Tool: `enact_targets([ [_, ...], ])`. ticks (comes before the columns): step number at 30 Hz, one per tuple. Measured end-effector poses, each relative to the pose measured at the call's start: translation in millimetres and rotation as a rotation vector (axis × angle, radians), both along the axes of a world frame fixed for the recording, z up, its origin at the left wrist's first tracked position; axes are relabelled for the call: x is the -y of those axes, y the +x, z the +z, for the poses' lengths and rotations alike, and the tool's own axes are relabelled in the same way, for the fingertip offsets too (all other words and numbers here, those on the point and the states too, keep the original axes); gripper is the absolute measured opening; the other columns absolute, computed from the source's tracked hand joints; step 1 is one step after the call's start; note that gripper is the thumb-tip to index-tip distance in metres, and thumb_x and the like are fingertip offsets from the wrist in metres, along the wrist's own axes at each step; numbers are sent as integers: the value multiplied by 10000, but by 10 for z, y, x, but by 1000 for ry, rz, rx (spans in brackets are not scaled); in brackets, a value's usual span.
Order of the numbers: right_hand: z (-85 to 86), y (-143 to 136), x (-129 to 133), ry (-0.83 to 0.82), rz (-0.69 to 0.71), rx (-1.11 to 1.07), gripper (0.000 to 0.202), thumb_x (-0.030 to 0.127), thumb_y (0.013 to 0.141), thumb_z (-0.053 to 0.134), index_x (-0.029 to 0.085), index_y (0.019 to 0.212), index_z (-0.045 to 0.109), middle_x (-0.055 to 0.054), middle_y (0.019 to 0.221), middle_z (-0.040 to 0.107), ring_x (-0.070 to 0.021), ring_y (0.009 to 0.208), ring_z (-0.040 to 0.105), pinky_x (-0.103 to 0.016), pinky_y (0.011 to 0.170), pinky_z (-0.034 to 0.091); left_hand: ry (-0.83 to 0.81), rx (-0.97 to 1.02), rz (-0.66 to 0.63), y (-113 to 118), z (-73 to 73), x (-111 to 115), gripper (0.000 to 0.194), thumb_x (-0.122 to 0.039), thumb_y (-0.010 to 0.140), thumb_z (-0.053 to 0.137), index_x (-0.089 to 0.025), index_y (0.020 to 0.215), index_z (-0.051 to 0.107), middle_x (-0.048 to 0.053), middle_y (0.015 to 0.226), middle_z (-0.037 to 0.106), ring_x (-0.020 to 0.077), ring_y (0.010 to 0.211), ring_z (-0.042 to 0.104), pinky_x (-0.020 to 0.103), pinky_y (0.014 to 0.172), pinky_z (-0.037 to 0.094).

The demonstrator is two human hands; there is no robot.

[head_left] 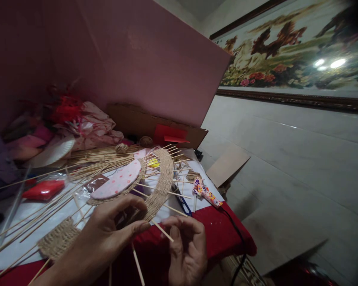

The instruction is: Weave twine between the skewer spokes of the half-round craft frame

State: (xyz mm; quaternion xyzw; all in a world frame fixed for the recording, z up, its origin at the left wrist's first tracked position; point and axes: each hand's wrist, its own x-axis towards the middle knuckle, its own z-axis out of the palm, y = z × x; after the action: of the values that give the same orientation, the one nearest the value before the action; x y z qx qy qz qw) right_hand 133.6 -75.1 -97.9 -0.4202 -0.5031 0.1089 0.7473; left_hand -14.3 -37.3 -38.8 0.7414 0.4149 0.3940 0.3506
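Observation:
A curved band of woven twine [164,178] with thin wooden sticks poking out along both edges is held up over the table. My left hand [113,226] grips its near lower end between thumb and fingers. My right hand [187,244] is closed, its thumb and fingertips at the end of one wooden stick [162,230] that juts from the band. Behind my left hand is a half-round pad [119,180] of pink spotted cloth, edged with twine. A separate woven twine piece [58,238] on sticks lies left of my left wrist.
A flower-patterned glue gun [207,192] rests at the table's right side, its black cord hanging over the red cloth [226,226]. Blue-handled scissors [181,200] lie behind the band. Bundled sticks [101,161], a red packet [44,190] and twine balls [121,148] are farther back.

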Motion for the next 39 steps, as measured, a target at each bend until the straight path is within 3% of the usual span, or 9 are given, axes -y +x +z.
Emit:
enact_targets([
  [4, 45, -21, 35, 32, 183, -14, 133, 244, 914, 453, 264, 1044, 467, -33, 931, 684, -156, 898, 655, -299, 759, 540, 12, 4, -7, -3, -3, -10, 183, -332, 778, 592, -206, 904, 632, 33, 813, 648, 140, 667, 558, 223, 558, 449],
  [8, 23, -33, 46, 50, 247, 3, 184, 249, 916, 452, 270, 1099, 462, -42, 946, 685, -159, 943, 643, -314, 805, 530, 14, 6, -5, -1, -22, -21, 181, -326, 774, 597, -206, 906, 627, 32, 818, 648, 137, 667, 557, 226, 567, 451],
  [21, -6, -34, 61, -29, 195, -46, 158, 240, 912, 464, 268, 1068, 471, -36, 951, 668, -131, 883, 647, -277, 783, 528, -20, 0, -12, 1, -7, -1, 210, -375, 776, 591, -205, 894, 622, 34, 822, 646, 155, 711, 583, 236, 591, 470],
  [27, -26, -21, 71, 13, 90, -37, 167, 213, 906, 471, 258, 1066, 485, -39, 949, 655, -135, 884, 643, -266, 763, 523, -20, 10, -14, 8, -11, -15, 204, -369, 775, 594, -209, 895, 633, 34, 833, 649, 157, 722, 588, 235, 600, 475],
  [33, -22, -42, 50, 26, 164, -7, 201, 242, 919, 441, 253, 1113, 490, -51, 913, 666, -158, 885, 649, -304, 767, 538, -29, 16, -11, 15, -2, -8, 198, -374, 779, 590, -208, 882, 621, 32, 838, 649, 150, 716, 584, 236, 600, 476],
  [39, -75, -37, 44, 11, 124, -22, 209, 232, 917, 449, 248, 1124, 473, -52, 935, 667, -150, 892, 647, -307, 781, 537, -19, 13, -11, 19, -6, 7, 211, -381, 783, 583, -202, 890, 619, 31, 821, 647, 150, 708, 583, 238, 589, 475],
])
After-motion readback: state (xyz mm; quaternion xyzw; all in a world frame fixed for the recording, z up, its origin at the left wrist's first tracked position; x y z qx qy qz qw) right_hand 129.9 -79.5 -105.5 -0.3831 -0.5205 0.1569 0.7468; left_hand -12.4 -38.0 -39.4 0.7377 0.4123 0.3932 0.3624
